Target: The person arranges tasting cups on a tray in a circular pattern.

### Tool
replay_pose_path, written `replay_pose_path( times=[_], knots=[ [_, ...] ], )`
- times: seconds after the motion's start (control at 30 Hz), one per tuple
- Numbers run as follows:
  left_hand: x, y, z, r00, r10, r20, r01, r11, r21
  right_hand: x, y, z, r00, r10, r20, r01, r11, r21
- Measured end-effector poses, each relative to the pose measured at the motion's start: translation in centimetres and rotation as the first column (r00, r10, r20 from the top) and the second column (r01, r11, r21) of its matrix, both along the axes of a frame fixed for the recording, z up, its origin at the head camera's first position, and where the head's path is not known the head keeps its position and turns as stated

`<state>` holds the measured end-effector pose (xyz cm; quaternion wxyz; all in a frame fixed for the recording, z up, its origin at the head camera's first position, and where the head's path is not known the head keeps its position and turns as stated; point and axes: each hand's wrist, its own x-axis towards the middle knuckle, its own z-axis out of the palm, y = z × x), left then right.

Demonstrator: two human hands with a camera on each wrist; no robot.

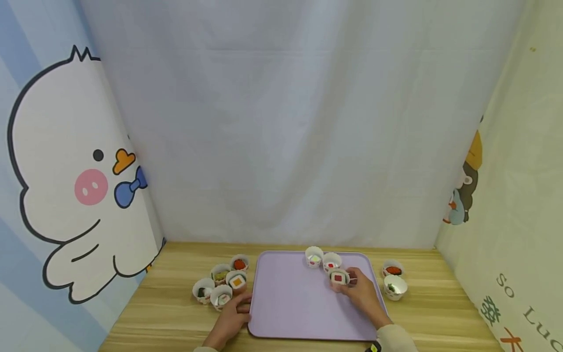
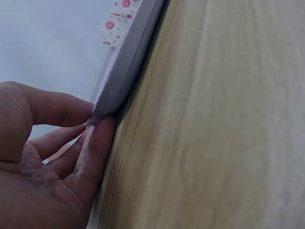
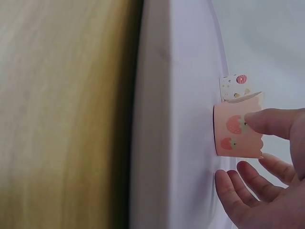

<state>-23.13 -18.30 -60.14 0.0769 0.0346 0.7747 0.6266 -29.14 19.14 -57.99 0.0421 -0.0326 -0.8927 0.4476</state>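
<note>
A pale purple tray (image 1: 303,303) lies on the wooden table. My left hand (image 1: 230,315) is at its left edge; in the left wrist view, thumb and fingers pinch the tray's rim (image 2: 112,90). On the tray's right half, my right hand (image 1: 362,293) holds a pink paper cup (image 3: 238,129) with strawberry prints, the thumb on its wall and the other fingers spread below it in the right wrist view. Inside the cup is a white sushi piece (image 1: 338,278) with a red square centre. Behind it stand two more paper cups, one (image 1: 332,262) with a red-centred piece, another (image 1: 314,257) with a yellowish centre.
Left of the tray, several paper cups stand clustered, among them one (image 1: 236,280) with an orange-centred piece and one (image 1: 239,263) with red filling. On the right are a cup with orange-red filling (image 1: 393,269) and a white cup (image 1: 395,287). A curtain (image 1: 286,146) closes the back.
</note>
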Motion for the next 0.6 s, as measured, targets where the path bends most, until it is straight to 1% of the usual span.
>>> replay_pose_path(
  times=[0.13, 0.27, 0.4, 0.6],
  knots=[
    [0.1, -0.1, -0.1, 1.000, 0.000, -0.007, 0.000, 1.000, -0.004, 0.2, 0.5, 0.1, 1.000, -0.011, -0.018, 0.011, 0.999, 0.031],
    [0.1, -0.1, -0.1, 1.000, -0.001, -0.015, 0.001, 1.000, -0.007, 0.5, 0.8, 0.6, 0.999, -0.015, -0.039, 0.017, 0.998, 0.057],
    [0.1, 0.0, -0.1, 1.000, 0.000, -0.015, 0.000, 1.000, -0.005, 0.9, 1.3, 1.5, 0.997, -0.017, -0.070, 0.021, 0.998, 0.051],
    [0.0, 0.0, -0.1, 1.000, 0.004, -0.004, -0.004, 1.000, -0.005, 1.4, 2.1, 3.5, 0.992, -0.005, -0.127, 0.011, 0.999, 0.052]
  ],
)
